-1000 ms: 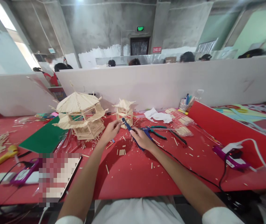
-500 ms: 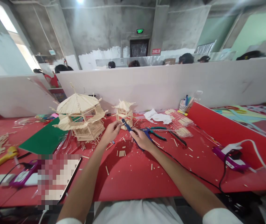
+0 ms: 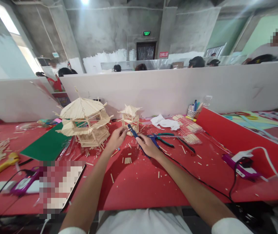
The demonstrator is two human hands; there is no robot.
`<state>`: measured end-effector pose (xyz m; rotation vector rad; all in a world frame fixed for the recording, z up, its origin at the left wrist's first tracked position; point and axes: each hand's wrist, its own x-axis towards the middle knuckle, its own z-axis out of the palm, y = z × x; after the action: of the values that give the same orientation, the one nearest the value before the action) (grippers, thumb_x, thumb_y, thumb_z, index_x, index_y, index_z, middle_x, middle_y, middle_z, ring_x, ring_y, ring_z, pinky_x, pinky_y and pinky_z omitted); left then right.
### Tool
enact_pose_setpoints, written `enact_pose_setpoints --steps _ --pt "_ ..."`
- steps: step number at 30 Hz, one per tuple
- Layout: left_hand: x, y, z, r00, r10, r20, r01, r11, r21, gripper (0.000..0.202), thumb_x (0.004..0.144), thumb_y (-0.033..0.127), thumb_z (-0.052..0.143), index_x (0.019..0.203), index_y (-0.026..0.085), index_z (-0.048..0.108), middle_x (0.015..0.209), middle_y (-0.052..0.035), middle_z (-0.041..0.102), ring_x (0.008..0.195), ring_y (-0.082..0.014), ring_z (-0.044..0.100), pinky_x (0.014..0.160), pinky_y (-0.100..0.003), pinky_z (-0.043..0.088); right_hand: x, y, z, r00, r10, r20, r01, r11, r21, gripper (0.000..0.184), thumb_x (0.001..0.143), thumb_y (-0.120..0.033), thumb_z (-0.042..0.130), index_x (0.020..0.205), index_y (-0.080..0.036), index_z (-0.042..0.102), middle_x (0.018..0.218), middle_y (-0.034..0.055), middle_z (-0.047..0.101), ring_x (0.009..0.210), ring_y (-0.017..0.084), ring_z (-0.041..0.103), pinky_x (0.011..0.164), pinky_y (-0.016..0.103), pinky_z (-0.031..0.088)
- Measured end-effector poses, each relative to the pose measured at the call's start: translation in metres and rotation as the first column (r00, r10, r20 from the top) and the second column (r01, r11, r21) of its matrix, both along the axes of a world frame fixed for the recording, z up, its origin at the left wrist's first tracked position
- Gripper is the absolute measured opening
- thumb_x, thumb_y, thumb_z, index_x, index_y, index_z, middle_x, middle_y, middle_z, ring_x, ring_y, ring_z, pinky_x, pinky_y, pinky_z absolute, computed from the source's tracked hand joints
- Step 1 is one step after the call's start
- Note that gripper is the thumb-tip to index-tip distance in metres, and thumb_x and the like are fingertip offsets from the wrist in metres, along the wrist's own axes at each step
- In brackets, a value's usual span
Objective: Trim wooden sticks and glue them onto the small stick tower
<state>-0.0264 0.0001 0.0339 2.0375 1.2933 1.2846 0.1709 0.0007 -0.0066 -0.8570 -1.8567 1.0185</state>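
Right hand: fingers of the right hand [image 3: 148, 144] wrapped around the dark blue tool [image 3: 133, 130], thumb on top.
Left hand: fingers of the left hand [image 3: 117, 136] pinched together at the tool's tip (any piece between them is too small to confirm).
Hold: tool slants up-left, presumably so the tip meets the pinch and the left steadies it.
Tool spot: above mid surface [image 3: 134, 191], toward the far edge.
Stick row [image 3: 127, 160]: nearer the front edge, likely laid flat for alignment.
In the way: small pavilion [image 3: 129, 112] just behind the tip; large pavilion [image 3: 82, 110] off left; teal-handled pliers [image 3: 165, 141] right; black cord [image 3: 190, 170] toward the front-right corner.
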Motion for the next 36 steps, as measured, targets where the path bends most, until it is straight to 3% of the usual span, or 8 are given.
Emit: enact_pose_setpoints --steps 6,10,18,25,36 --pt "-0.001 0.0 -0.001 1.0 -0.01 -0.004 0.01 1.0 0.023 0.029 0.092 0.038 0.046 0.093 0.015 0.063 0.07 -0.0012 0.059 0.064 -0.0148 0.049 0.063 -0.024 0.039 0.001 0.0 -0.001 0.997 -0.033 0.072 0.031 0.999 0.031 0.033 0.097 -0.048 0.04 0.105 -0.02 0.055 0.074 -0.0002 0.062 0.06 0.014 0.062 0.058 0.024 0.047" --pt "0.002 -0.001 -0.001 0.999 0.005 -0.034 -0.003 0.998 0.056 0.028 0.091 0.037 0.046 0.092 0.015 0.064 0.077 -0.0033 0.062 0.069 -0.0162 0.051 0.069 -0.025 0.04 0.003 -0.003 0.004 0.971 -0.11 0.213 0.081 0.987 0.14 0.03 0.099 -0.045 0.038 0.102 -0.02 0.054 0.066 -0.0011 0.061 0.06 0.016 0.061 0.062 0.025 0.043" --pt "0.006 -0.001 -0.01 0.999 0.037 -0.024 -0.036 0.999 0.029 0.024 0.092 0.035 0.046 0.09 0.017 0.061 0.065 0.0006 0.053 0.06 -0.0144 0.044 0.06 -0.024 0.035 0.0 -0.007 0.009 0.883 -0.214 0.417 0.112 0.96 0.256 0.028 0.102 -0.039 0.031 0.097 -0.019 0.051 0.067 0.0016 0.062 0.061 0.017 0.061 0.063 0.026 0.036" --pt "0.009 -0.003 -0.009 0.999 0.022 0.034 -0.022 1.0 0.005 0.02 0.088 0.033 0.05 0.09 0.017 0.062 0.066 0.0005 0.054 0.06 -0.0144 0.043 0.06 -0.024 0.034 0.0 -0.005 0.007 0.861 -0.25 0.443 0.119 0.946 0.302 0.028 0.103 -0.037 0.029 0.1 -0.018 0.05 0.068 0.0022 0.062 0.064 0.018 0.059 0.062 0.026 0.031" --pt "0.007 0.001 -0.014 0.994 0.089 -0.067 -0.084 0.994 0.068 0.019 0.088 0.023 0.047 0.092 0.018 0.064 0.075 -0.0019 0.062 0.065 -0.0159 0.05 0.065 -0.025 0.037 0.002 -0.001 0.002 0.856 -0.241 0.457 0.097 0.944 0.316 0.028 0.103 -0.037 0.029 0.101 -0.018 0.05 0.071 0.0035 0.061 0.065 0.019 0.058 0.062 0.027 0.027"
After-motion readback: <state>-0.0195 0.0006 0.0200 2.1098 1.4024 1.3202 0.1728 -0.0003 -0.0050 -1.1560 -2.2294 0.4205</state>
